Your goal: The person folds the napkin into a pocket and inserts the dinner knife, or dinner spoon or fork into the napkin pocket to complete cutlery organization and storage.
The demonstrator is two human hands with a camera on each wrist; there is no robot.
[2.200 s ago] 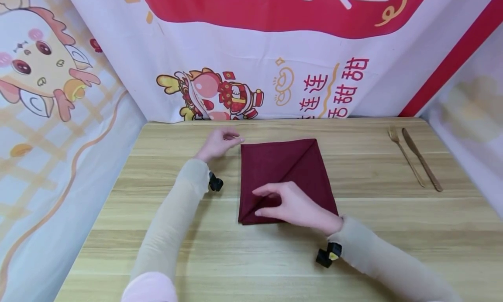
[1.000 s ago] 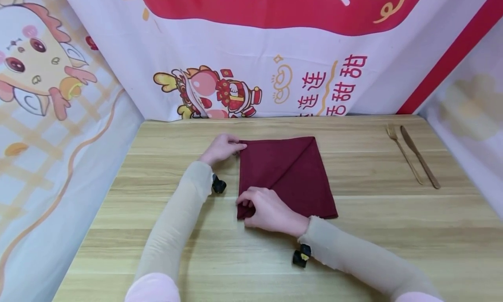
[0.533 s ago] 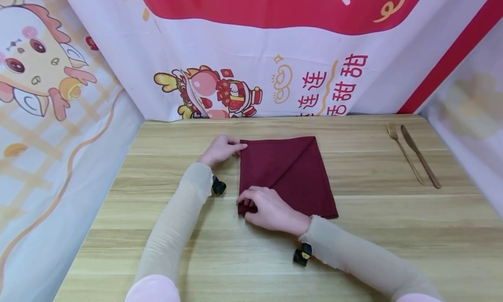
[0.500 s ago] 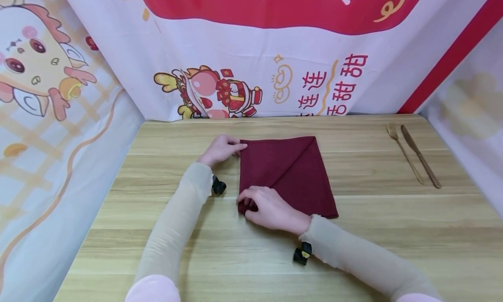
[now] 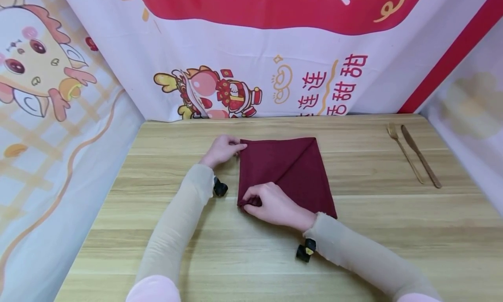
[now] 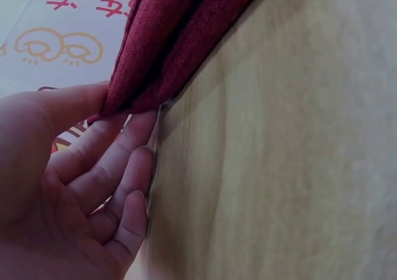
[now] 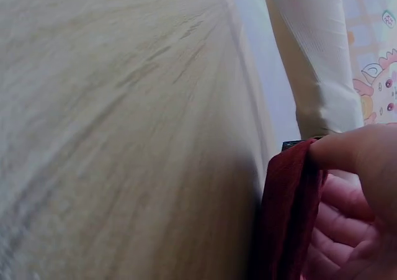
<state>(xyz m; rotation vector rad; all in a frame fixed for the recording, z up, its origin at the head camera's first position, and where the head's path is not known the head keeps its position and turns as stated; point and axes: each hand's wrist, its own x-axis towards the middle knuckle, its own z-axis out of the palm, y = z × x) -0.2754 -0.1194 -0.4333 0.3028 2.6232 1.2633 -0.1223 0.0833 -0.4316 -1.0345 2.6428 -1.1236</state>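
Observation:
A dark red cloth napkin lies folded into a rough square on the table, with a diagonal edge running across its top. At its far left corner my left hand pinches the cloth between thumb and fingers; the left wrist view shows the napkin's layers raised off the wood there. My right hand pinches the near left corner, and in the right wrist view the folded cloth edge stands lifted beside the thumb. The fingers cover the corner itself.
A gold fork and a gold knife lie side by side at the right of the wooden table. Printed cloth hangings rise along the table's back and sides.
Both hands came onto the napkin's left corners and took hold of them. In the last half second the right hand has drawn the near left corner slightly up and away from the near edge.

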